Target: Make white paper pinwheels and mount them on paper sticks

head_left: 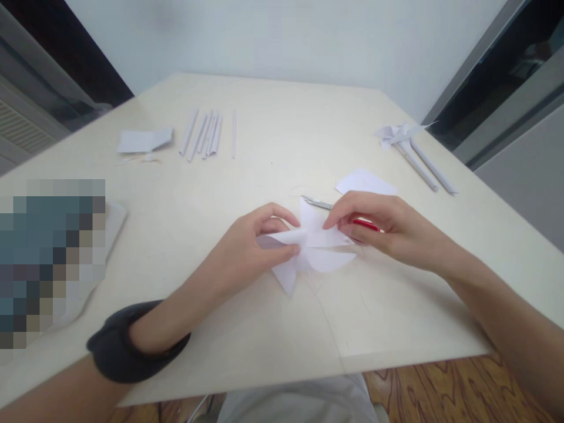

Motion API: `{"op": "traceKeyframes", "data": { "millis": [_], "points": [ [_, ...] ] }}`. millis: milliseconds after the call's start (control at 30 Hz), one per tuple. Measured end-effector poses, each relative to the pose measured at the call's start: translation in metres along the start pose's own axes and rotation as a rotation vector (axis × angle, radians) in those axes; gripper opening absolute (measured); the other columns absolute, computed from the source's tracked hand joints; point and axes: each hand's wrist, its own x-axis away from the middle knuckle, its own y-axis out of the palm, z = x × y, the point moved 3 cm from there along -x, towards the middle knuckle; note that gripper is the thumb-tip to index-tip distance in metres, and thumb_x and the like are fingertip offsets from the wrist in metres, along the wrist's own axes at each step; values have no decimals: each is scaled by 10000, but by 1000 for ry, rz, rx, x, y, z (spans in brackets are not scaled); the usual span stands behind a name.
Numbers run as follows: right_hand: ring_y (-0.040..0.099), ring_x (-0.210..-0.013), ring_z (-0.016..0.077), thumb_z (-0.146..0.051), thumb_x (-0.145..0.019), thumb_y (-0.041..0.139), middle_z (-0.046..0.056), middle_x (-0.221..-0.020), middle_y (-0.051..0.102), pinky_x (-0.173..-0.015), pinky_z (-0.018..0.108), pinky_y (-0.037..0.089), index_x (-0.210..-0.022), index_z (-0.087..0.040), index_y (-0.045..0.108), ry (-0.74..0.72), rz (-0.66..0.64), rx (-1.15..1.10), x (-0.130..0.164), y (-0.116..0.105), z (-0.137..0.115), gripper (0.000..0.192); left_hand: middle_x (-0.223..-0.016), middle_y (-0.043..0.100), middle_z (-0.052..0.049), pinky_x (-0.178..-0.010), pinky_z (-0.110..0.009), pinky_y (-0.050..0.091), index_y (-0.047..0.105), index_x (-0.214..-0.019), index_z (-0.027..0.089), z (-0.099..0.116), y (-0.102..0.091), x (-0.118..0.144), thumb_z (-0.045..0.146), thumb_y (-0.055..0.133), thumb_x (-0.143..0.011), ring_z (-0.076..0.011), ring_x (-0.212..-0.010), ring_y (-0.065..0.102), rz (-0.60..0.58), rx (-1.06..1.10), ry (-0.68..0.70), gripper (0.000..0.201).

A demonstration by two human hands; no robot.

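Our left hand (247, 244) pinches the white folded paper (318, 220), while our right hand (390, 220), hold unclear, curls over its right side.

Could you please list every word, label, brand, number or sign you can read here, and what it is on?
None: no readable text shows.
The folded paper, scissors, paper rolls and black wristband show no legible marks.
The item at the left edge is pixelated, so nothing on it can be read.

Open table (299, 129) lies between paper tubes (215, 134) and pinwheel (399, 136), scissors (321, 204) obstructing nearer.
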Motion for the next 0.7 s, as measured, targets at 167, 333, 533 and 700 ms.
{"op": "traceKeyframes", "data": {
  "millis": [167, 333, 533, 700],
  "points": [
    [522, -993, 189, -118, -852, 503, 52, -1088, 542, -764, 306, 451, -962, -257, 644, -78, -51, -33, 1, -14, 2, 227, -862, 708, 8, -557, -234, 459, 569, -883, 249, -1, -3, -2, 260, 637, -718, -170, -690, 653, -110, 147, -92, 179],
    [471, -1064, 196, -199, -828, 580, 60, -1190, 458, -800, 303, 461, -942, -261, 663, -136, -173, 21, 0, -14, 2, 154, -827, 694, 25, -566, -217, 474, 573, -841, 257, 2, -4, 0, 270, 672, -683, -164, -710, 649, -145, 292, -103, 187],
    [395, -1194, 205, -219, -802, 626, 62, -1228, 423, -987, 346, 377, -1014, -254, 612, -249, -177, 26, 0, -7, -4, 216, -691, 630, 46, -526, -204, 456, 586, -826, 271, 12, -5, 3, 230, 639, -671, -125, -590, 608, -229, 508, -161, 169],
    [365, -1232, 232, -202, -764, 658, 46, -1248, 412, -1015, 389, 364, -1028, -288, 590, -297, -5, -43, 1, -3, -9, 285, -665, 610, 58, -491, -199, 447, 588, -791, 269, 12, -7, 4, 238, 611, -667, -106, -539, 586, -156, 533, -132, 130]
  ]
}}
